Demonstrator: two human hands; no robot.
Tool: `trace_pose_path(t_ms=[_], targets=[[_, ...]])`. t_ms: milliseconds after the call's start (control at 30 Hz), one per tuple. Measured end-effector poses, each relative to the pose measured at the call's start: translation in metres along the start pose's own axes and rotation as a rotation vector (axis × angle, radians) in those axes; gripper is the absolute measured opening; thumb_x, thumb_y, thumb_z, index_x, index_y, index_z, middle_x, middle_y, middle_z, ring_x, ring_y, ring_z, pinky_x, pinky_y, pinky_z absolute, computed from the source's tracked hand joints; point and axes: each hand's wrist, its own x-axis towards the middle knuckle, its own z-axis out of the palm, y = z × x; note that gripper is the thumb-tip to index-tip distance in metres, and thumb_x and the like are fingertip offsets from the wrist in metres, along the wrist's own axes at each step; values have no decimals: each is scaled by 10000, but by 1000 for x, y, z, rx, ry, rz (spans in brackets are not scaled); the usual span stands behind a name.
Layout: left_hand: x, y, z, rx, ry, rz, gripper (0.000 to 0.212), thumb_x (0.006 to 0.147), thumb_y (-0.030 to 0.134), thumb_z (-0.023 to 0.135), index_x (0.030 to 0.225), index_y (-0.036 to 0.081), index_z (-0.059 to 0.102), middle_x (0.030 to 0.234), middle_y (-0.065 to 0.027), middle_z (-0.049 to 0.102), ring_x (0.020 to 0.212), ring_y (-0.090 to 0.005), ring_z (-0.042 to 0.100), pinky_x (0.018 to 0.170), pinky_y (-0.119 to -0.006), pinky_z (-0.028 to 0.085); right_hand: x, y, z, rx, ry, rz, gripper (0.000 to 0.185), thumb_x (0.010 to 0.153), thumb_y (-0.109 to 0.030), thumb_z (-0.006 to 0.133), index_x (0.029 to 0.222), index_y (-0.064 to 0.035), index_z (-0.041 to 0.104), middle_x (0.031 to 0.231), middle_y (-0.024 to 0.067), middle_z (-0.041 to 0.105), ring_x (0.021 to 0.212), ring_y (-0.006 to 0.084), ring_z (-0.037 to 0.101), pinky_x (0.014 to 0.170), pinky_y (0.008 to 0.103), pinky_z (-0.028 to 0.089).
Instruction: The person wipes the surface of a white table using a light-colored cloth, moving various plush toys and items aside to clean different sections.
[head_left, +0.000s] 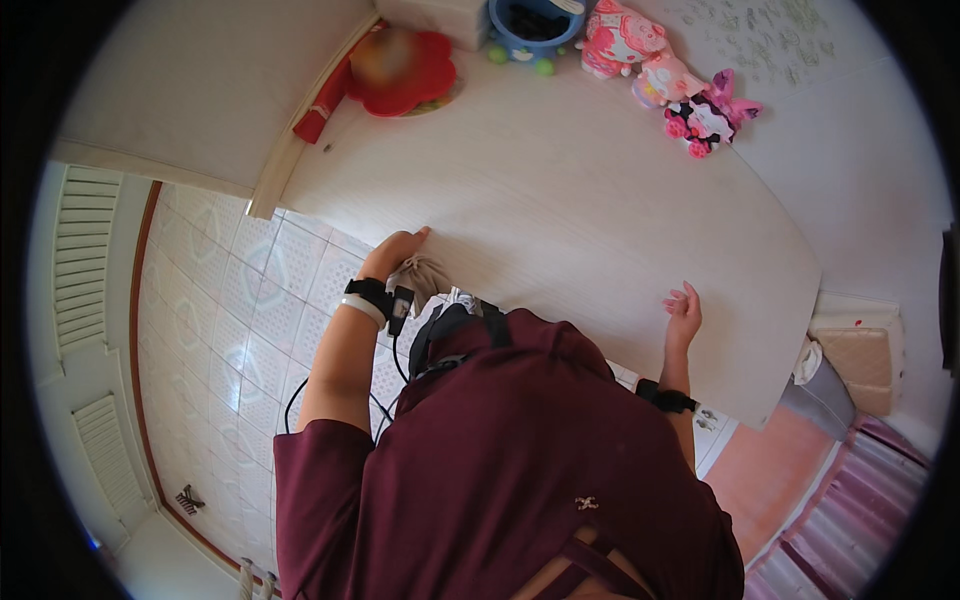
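My left hand (394, 251) is at the near left edge of a pale wood-grain table (540, 187), with a fingertip reaching over the tabletop. Gathered beige cloth (421, 276), perhaps a bag, lies right against the palm side of this hand. Most of the fingers are hidden, so a grip on the cloth cannot be made out. My right hand (682, 311) is over the right part of the tabletop, palm turned inward. Its fingers are loosely bent and apart, with nothing in them. Both wrists wear black straps.
A red flower-shaped dish (420, 79), a blue container (535, 45) and several pink plush-like figures (667, 75) stand along the table's far side. Black cables (397, 360) hang beside my left forearm. A beige padded seat or cushion (855, 352) is at the right.
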Motion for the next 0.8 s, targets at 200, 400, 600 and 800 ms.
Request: trace_pose_path(t_ms=[200,400,600,800], targets=[[2,-10,1,-156,-53,2,640,905,507,383,1000,-81,615,960,-226,644,911,-304,617,830,-374,431,0,11,-16,71,10,53,293,925,-99,415,1190,-29,518,863,89,629,654,119,587,596,225,466],[-2,0,0,-97,-64,8,634,905,508,411,983,-84,624,925,-198,653,847,-250,608,817,-341,432,-22,8,-13,45,-170,256,259,918,-123,431,1128,-38,558,677,56,595,510,94,508,486,209,399],[-12,12,1,-87,-24,2,662,887,536,439,957,-93,629,896,-193,656,831,-250,610,799,-357,441,-25,20,-13,188,-167,415,197,892,-160,461,978,-62,608,601,65,570,445,110,496,424,227,393],[5,-10,7,-119,-28,16,704,870,561,458,928,-120,627,884,-211,655,812,-257,622,774,-342,453,-18,24,-15,253,-181,469,188,890,-172,465,955,-54,597,614,68,563,450,130,506,437,231,416]])
